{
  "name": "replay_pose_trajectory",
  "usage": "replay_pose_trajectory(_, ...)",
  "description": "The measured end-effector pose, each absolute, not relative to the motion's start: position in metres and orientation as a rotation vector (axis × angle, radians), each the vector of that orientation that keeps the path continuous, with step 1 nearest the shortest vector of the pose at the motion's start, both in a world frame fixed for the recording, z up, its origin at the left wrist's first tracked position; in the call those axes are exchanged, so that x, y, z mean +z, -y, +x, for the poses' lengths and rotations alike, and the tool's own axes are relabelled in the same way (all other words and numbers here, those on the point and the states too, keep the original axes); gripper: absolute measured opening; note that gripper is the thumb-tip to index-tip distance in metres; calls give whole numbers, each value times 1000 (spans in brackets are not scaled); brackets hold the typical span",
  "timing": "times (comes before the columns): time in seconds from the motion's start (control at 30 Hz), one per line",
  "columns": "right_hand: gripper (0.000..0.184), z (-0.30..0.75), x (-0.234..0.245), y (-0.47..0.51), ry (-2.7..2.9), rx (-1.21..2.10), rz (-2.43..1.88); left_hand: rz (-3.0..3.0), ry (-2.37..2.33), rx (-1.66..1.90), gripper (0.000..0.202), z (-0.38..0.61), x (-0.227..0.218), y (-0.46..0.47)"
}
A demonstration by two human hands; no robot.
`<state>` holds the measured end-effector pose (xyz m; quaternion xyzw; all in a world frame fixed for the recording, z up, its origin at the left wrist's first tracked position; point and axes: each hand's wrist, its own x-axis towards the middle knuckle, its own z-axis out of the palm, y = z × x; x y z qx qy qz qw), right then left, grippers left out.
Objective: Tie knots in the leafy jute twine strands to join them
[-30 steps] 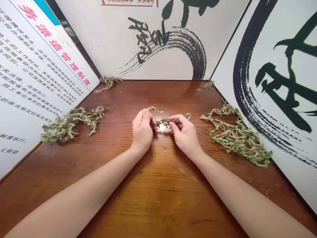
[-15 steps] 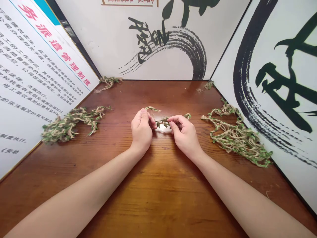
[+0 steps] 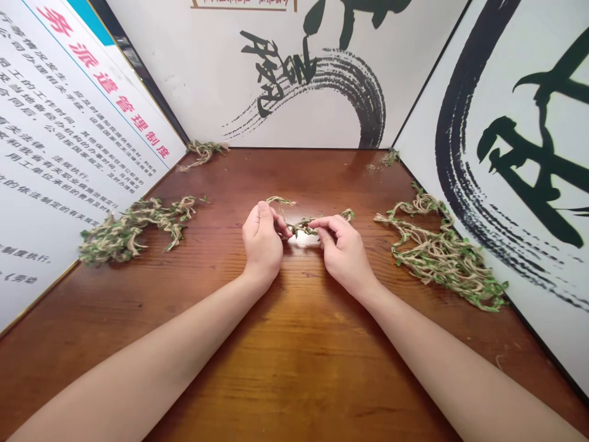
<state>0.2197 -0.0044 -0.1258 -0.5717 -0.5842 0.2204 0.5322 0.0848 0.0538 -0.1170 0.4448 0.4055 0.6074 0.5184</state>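
Note:
A leafy twine garland [image 3: 301, 228], tan cord with small green leaves, runs between my two hands just above the table. My left hand [image 3: 264, 236] is closed on one part of it, and a loose cord end sticks out beyond the fingers. Thumb and forefinger of my right hand [image 3: 343, 245] pinch the same garland further right. Behind the right knuckles another leafy end of it shows. My palms and curled fingers hide parts of the strand.
On the brown wooden table [image 3: 294, 368], a pile of leafy twine [image 3: 124, 233] lies at left and a larger tangled pile [image 3: 446, 258] at right. Small bunches sit in the back left corner [image 3: 205, 152] and back right corner [image 3: 390, 157]. Printed white panels [image 3: 294, 110] wall three sides.
The fingers of both hands have shifted slightly on the garland, and the loose end by my left hand has swung a little left. Both piles lie as before.

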Motion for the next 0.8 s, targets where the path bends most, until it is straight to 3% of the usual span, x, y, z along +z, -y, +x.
replay_pose_trajectory(0.17,29,218,-125,7,1512,449,-1359,1095,-1056,1428,36,86,-113,-52)
replay_pose_trajectory(0.43,15,215,-123,8,1583,398,-1399,1288,-1341,1530,12,81,-123,-58)
replay_pose_trajectory(0.53,15,216,-123,8,1580,382,-1386,1581,-1476,1718,47,79,-126,-52)
replay_pose_trajectory(0.6,13,217,-124,8,1598,385,-1363,1914,-1306,1743,62,78,-124,-44)
replay_pose_trajectory(0.7,12,218,-125,8,1625,394,-1313,2335,-852,1494,52,78,-120,-33)
replay_pose_trajectory(0.8,17,218,-125,8,1630,405,-1268,2434,-805,1297,38,80,-117,-29)
